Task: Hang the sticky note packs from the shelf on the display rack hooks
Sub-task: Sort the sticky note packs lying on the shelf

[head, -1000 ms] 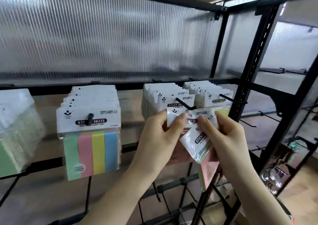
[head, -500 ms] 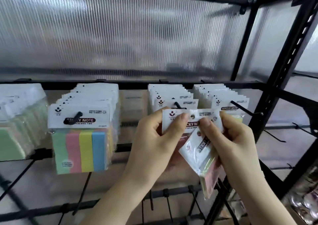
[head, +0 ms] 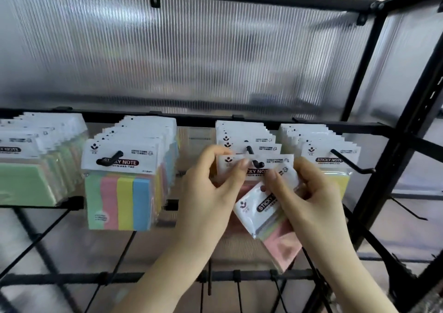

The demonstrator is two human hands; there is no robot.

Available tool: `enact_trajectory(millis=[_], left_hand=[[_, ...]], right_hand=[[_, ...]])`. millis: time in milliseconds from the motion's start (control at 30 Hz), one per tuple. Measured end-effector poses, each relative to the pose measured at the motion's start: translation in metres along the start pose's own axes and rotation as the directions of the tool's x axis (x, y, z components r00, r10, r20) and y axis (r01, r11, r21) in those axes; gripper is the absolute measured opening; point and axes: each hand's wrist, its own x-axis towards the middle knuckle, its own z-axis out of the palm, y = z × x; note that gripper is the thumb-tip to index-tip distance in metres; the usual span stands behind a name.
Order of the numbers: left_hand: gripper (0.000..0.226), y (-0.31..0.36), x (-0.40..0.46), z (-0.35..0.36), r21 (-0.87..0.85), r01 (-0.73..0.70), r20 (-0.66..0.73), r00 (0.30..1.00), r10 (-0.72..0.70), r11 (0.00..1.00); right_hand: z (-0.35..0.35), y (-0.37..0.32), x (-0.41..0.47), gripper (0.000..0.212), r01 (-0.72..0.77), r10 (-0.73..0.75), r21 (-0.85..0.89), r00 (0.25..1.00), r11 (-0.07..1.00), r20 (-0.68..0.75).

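My left hand [head: 211, 193] pinches the white header card of a sticky note pack [head: 268, 164], and the black hook tip [head: 257, 163] pokes through its hole. My right hand [head: 309, 197] pinches the same card's right side with thumb and forefinger. Its other fingers grip a second tilted pack [head: 261, 212] with pink and pale notes below. Behind the held pack, more packs [head: 247, 137] hang on the same hook.
Full rows of packs hang on hooks to the left [head: 124, 169], far left [head: 28, 159] and right [head: 328, 154]. A black rack upright [head: 393, 159] stands at the right. Empty black hooks [head: 407, 209] jut out on the lower bars.
The held pack's header moved up and back, and the hook tip now shows through its hole. The view shifted, so the rack sits further right in the frame.
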Motion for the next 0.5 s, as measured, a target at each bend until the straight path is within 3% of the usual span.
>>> enact_trajectory(millis=[167,500], left_hand=[[0.03,-0.013,0.005,0.003,0.09,-0.018,-0.144,0.989,0.031,0.996],[0.029,-0.033,0.015,0.008,0.204,0.018,-0.206,0.978,0.025,0.979]], right_hand=[[0.004,0.009,0.002,0.025,0.003,-0.02,-0.156,0.994,0.988,-0.105],[0.017,0.022,0.013,0.028,-0.042,-0.019,-0.316,0.982,0.948,-0.187]])
